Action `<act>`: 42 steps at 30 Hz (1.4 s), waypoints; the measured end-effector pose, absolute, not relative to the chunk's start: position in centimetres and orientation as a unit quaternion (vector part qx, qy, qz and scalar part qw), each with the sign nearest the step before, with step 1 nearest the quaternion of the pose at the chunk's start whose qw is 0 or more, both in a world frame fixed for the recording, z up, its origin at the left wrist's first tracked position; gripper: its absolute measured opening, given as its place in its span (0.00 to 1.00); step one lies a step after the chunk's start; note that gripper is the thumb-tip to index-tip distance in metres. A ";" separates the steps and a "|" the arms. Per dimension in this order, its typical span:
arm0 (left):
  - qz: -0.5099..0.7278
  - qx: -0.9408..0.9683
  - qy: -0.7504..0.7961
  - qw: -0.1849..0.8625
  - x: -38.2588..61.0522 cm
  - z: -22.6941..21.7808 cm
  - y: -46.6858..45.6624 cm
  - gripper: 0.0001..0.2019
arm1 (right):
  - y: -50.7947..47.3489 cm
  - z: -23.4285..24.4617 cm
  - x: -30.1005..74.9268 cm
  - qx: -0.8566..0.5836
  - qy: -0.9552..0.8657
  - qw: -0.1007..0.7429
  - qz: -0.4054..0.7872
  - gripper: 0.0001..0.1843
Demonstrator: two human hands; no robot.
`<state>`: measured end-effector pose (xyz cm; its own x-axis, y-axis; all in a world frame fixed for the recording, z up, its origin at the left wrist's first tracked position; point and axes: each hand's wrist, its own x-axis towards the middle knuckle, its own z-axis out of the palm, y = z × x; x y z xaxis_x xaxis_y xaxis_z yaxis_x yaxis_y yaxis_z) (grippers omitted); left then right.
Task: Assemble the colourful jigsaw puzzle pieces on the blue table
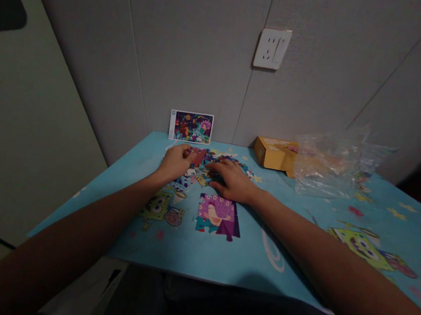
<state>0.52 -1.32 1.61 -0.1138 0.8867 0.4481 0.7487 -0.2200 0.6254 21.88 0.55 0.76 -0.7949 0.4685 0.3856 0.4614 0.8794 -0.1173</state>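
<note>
A loose pile of jigsaw puzzle pieces (207, 178) lies toward the back of the table. At its left side my left hand (176, 163) pinches a reddish puzzle piece (197, 155) between thumb and fingers. My right hand (233, 180) rests over the right part of the pile, palm down, fingers apart and bent, touching pieces; it covers some of them. Nearer to me lies a joined section of puzzle (216, 215), purple with a pale pink figure. Behind the pile, a picture card (193, 127) leans upright on the wall, showing a colourful underwater scene.
A yellow box (275, 154) lies at the back right, partly behind a crumpled clear plastic bag (327, 165). The blue table cover (187, 255) has printed cartoon figures. A grey wall with a white socket (272, 48) stands behind the table.
</note>
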 end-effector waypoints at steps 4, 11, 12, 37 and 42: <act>0.408 0.658 0.627 0.086 0.6 1.7 -1.5 0.07 | 0.5 0.8 21.9 -0.241 -0.946 0.215 0.020 0.25; 0.400 0.658 0.633 0.077 0.2 1.2 -1.1 0.07 | 1.0 0.0 21.9 -0.271 -0.933 0.229 0.064 0.30; 0.396 0.659 0.634 0.078 0.2 1.2 -1.0 0.07 | 1.1 -0.2 21.9 -0.274 -0.931 0.231 0.069 0.30; 0.393 0.680 0.607 0.121 0.2 0.8 -1.0 0.12 | 0.7 0.6 22.1 -0.228 -0.940 0.254 -0.008 0.28; 0.430 0.709 0.520 0.205 0.8 1.1 -1.5 0.16 | 0.7 0.9 22.2 -0.242 -0.916 0.318 -0.036 0.25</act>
